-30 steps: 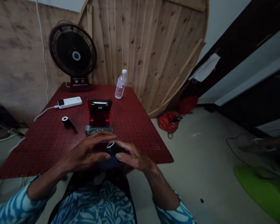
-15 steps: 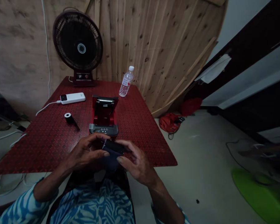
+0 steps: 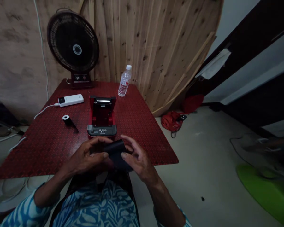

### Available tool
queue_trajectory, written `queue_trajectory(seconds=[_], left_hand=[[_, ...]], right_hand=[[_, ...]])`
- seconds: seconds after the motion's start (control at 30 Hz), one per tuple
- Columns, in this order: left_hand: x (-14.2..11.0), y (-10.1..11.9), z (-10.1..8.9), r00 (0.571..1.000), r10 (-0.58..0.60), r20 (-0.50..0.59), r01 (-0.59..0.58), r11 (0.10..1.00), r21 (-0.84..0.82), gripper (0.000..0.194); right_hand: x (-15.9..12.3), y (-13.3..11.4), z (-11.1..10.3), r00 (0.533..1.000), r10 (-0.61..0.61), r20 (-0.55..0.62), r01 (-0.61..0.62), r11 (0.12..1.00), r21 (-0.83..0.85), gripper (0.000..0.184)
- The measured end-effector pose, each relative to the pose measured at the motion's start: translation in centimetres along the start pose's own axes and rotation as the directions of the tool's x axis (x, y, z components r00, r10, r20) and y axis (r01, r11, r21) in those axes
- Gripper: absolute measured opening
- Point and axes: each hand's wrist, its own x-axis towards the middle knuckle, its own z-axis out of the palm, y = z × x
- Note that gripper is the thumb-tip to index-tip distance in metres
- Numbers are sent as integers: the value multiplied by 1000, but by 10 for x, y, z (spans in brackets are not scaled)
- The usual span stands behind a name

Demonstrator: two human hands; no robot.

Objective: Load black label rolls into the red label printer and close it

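Both of my hands hold a black roll point(image 3: 115, 148) over the near edge of the red table point(image 3: 49, 142). My left hand point(image 3: 88, 157) grips its left end with curled fingers. My right hand point(image 3: 137, 159) pinches its right side, and a dark sheet hangs down from the roll between my hands. Just beyond them sits a small red printer point(image 3: 101, 117) with its lid raised and its bay showing. A second black roll point(image 3: 67, 120) with a white core lies on the table to the left.
A white power bank point(image 3: 71, 100) with a cable lies at the back left. A black fan point(image 3: 73, 47) and a water bottle point(image 3: 124, 81) stand at the table's far edge. A red bag point(image 3: 172, 122) lies on the floor to the right, a green mat point(image 3: 267, 192) further right.
The roll has turned in my hands from standing on end, white core up, to lying sideways. My right hand's fingers have shifted along it. The view has swung slightly.
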Motion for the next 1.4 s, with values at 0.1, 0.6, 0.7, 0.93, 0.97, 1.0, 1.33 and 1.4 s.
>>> queue_trajectory(seconds=[0.1, 0.6, 0.7, 0.93, 0.97, 1.0, 1.33, 1.4], left_hand=[[-2, -5, 4, 970, 225, -94, -193, 943, 271, 30], [-1, -13, 6, 967, -179, 179, 203, 971, -126, 47], [-6, -13, 2, 995, -88, 55, 86, 996, 36, 42], [16, 14, -45, 959, 250, -130, -121, 783, 610, 41], [27, 18, -51, 956, 271, -110, -130, 729, 672, 42], [39, 19, -56, 958, 275, -86, -129, 677, 725, 44], [124, 13, -59, 985, -151, 89, -48, 257, 965, 39], [134, 11, -57, 970, -228, 80, -31, 209, 977, 31]], right_hand=[[1, 5, 5, 998, -17, -53, 18, 1000, 20, 51], [4, 8, 10, 997, -53, 54, 63, 979, -192, 43], [4, 7, 11, 993, -85, 84, 99, 979, -179, 42], [19, 19, -16, 954, -214, -210, 238, 966, 100, 36], [23, 27, -23, 941, -200, -274, 231, 969, 84, 34], [27, 35, -31, 928, -181, -327, 213, 975, 66, 33], [33, 86, -62, 877, -78, -475, 111, 993, 43, 34], [33, 85, -61, 879, -85, -469, 114, 993, 35, 34]])
